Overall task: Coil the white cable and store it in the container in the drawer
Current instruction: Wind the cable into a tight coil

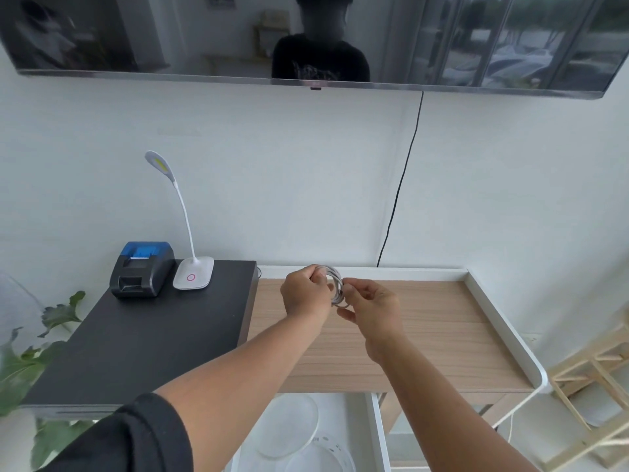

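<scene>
Both hands hold the white cable (336, 284), wound into a small coil, above the back of the wooden tabletop (425, 335). My left hand (306, 294) grips the coil's left side. Pinching the right side of the coil between fingers and thumb is my right hand (372, 310). Below the table's front edge a white drawer (379, 434) stands pulled out. Inside it I see a round clear container (326, 458) and a round clear lid (289, 425), partly hidden by my left arm.
A black cabinet top (136, 342) at the left carries a blue-black receipt printer (143, 269) and a white desk lamp (194, 274). Green leaves (27, 362) sit far left, a wooden rack (592, 386) far right. A black cord (401, 185) hangs from the wall screen.
</scene>
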A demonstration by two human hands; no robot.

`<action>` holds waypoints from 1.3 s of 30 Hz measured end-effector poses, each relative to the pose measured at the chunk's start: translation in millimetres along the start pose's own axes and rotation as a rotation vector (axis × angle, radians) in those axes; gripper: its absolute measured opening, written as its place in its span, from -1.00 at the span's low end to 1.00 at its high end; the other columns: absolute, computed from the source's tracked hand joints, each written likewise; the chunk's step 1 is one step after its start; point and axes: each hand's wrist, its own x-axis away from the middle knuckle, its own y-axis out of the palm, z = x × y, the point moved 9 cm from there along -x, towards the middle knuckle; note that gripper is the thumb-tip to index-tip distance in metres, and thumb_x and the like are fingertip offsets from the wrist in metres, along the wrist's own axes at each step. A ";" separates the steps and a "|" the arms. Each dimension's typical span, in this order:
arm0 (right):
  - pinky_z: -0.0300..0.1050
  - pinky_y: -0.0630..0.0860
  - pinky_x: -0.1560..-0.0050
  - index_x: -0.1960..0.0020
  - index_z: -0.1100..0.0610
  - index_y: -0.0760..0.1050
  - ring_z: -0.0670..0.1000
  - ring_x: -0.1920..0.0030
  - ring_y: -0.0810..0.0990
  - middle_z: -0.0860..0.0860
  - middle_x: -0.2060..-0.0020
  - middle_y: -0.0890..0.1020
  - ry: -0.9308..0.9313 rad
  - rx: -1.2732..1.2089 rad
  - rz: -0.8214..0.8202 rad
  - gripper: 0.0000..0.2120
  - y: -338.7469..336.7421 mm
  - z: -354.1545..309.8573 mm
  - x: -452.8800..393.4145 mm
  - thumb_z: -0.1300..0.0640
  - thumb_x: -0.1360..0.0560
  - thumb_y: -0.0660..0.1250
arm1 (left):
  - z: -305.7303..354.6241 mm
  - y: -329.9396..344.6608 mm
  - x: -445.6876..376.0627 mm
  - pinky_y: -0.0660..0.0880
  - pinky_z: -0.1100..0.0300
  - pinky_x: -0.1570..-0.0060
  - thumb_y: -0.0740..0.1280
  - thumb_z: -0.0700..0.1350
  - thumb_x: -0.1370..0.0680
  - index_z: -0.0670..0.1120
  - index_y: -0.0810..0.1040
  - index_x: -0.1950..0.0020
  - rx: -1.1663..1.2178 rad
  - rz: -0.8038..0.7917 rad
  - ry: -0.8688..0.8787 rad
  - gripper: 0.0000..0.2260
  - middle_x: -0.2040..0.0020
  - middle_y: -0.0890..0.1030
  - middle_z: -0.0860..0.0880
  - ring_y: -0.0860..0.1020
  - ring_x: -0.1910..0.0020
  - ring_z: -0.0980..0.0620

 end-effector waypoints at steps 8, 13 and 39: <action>-0.01 0.68 0.07 0.00 0.13 0.63 0.06 0.10 0.69 0.15 0.08 0.71 -0.040 0.105 -0.007 -0.89 1.7 -5.8 -2.2 0.28 -0.60 0.34 | -4.1 -1.6 -0.6 0.69 0.02 0.15 0.30 -0.12 -0.63 -0.10 0.68 0.15 0.034 -0.006 -0.011 -0.78 0.19 0.73 -0.10 0.74 0.16 -0.03; 0.06 0.71 -0.05 -0.07 0.22 0.65 0.06 0.16 0.72 0.18 0.13 0.77 -0.057 0.231 -0.097 -0.81 3.4 -14.5 -8.0 0.10 -0.63 0.37 | -3.0 -0.6 -1.5 0.69 0.12 0.30 0.33 -0.11 -0.64 -0.02 0.67 0.13 0.056 -0.134 0.033 -0.81 0.13 0.75 -0.08 0.73 0.28 0.13; -0.13 0.51 0.15 -0.12 0.20 0.60 -0.02 0.23 0.62 0.09 0.18 0.67 0.306 -0.059 -0.144 -0.87 10.1 61.0 -2.0 0.16 -0.65 0.34 | -82.4 16.6 -0.3 0.71 -0.01 0.19 0.42 -0.11 -0.59 -0.12 0.73 -0.14 0.128 -0.301 -0.235 -0.82 0.04 0.75 -0.16 0.74 0.10 -0.08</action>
